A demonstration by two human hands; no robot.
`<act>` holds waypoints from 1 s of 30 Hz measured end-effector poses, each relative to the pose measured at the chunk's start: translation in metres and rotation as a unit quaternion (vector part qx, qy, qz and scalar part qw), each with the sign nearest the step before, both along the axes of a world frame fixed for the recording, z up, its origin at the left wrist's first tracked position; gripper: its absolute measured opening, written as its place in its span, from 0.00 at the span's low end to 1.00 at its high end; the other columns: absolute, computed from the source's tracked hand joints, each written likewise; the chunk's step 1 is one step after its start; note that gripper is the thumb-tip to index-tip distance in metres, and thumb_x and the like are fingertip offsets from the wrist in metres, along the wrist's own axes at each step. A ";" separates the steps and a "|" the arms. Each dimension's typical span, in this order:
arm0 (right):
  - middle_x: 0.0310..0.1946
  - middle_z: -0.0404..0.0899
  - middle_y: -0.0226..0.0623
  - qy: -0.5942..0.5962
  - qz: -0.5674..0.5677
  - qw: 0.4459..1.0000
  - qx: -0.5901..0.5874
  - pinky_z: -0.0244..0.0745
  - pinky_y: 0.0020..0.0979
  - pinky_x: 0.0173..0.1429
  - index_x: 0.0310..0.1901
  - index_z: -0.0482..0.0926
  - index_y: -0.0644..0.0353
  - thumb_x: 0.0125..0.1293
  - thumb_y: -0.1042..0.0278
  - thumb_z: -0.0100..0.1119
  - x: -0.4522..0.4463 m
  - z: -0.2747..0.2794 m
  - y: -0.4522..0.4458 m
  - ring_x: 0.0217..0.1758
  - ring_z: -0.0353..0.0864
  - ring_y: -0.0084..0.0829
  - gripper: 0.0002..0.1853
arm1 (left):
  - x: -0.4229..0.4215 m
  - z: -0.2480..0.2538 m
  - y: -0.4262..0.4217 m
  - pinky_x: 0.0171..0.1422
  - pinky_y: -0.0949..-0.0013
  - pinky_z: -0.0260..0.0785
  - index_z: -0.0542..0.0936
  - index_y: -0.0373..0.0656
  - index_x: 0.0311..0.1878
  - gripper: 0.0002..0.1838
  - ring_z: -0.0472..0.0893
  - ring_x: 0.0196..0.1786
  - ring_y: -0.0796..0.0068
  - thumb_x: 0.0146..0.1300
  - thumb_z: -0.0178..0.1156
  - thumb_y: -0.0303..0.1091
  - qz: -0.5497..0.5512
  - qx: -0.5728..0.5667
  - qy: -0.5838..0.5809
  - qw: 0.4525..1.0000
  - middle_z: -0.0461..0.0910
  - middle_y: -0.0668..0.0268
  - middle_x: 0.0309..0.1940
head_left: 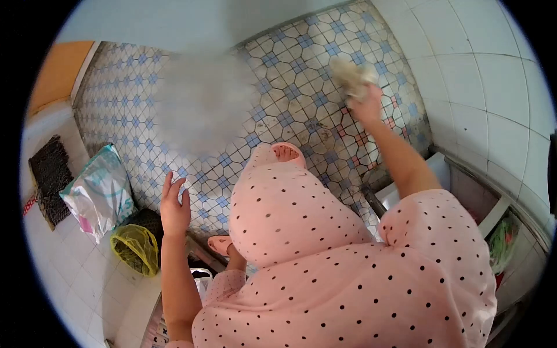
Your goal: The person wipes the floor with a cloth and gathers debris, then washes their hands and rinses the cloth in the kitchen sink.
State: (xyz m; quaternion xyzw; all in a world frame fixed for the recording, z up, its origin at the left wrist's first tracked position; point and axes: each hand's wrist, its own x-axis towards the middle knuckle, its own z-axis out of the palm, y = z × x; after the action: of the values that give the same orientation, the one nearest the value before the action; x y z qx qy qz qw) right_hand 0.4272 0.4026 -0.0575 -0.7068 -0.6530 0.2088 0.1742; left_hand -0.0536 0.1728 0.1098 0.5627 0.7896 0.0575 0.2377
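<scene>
My right hand (366,105) is stretched out low over the tiled floor, closed around a crumpled beige cloth (350,77). Both hand and cloth are slightly smeared by motion, and I cannot tell whether the cloth touches the tiles. To the left, my left hand (175,207) hangs in the air with its fingers apart, holding nothing. Below and beside it stands a bin with a yellow liner (136,249). The floor (278,87) has white, blue and some pink tiles, with dark stains near the middle.
A silver and teal plastic bag (103,191) leans at the left near a dark textured mat (51,177). White tiled wall (476,75) rises on the right, above a metal-framed rack (493,214) holding green vegetables (503,243). A blurry pale smudge covers part of the view.
</scene>
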 end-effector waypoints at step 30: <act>0.53 0.65 0.59 -0.071 0.092 0.993 -0.008 0.61 0.51 0.61 0.56 0.67 0.68 0.50 0.76 0.58 -0.140 -0.073 -0.060 0.58 0.64 0.56 0.28 | 0.029 0.000 0.012 0.58 0.55 0.72 0.77 0.45 0.54 0.14 0.74 0.61 0.47 0.64 0.57 0.28 0.047 -0.105 -0.063 0.991 0.65 0.51 0.68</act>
State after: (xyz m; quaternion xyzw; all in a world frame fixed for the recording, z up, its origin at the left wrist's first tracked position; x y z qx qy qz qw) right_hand 0.2871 0.3424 -0.1305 -0.6585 -0.7240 0.1783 0.1018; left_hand -0.0246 0.1850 0.1101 0.4921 0.8003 0.0212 0.3419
